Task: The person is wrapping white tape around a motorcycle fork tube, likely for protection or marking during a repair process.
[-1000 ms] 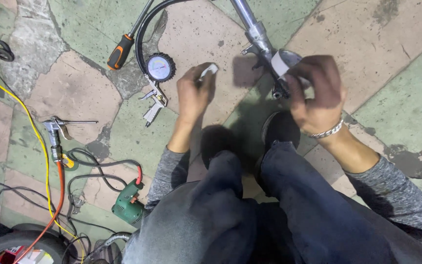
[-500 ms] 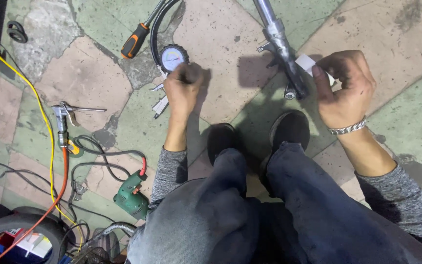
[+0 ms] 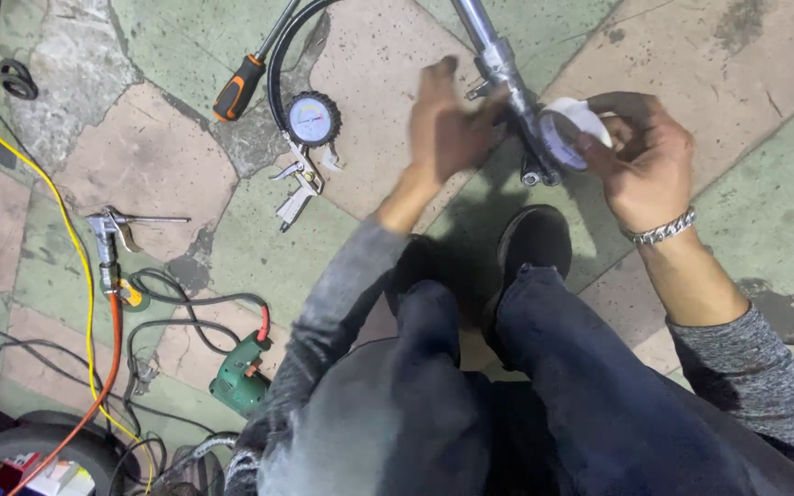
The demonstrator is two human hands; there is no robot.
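- White tape roll (image 3: 573, 129), light and pliable-looking, best held by its rim, pinched in the right hand (image 3: 640, 161) against a stiff metal tube (image 3: 505, 78);
- Left hand (image 3: 445, 124) open, fingers spread beside the tube;
- Pressure gauge (image 3: 311, 119) and screwdriver (image 3: 241, 84) lie left of it.

We see the left hand (image 3: 448, 124) smeared by motion blur, so its grip on the metal tube (image 3: 507, 73) is unclear. The tube runs off the top edge, as does the screwdriver (image 3: 236, 87) shaft. The right hand (image 3: 640, 156) covers part of the white tape roll (image 3: 570, 129) (its far side hidden). The tyre (image 3: 34, 455) is cut off at the bottom.
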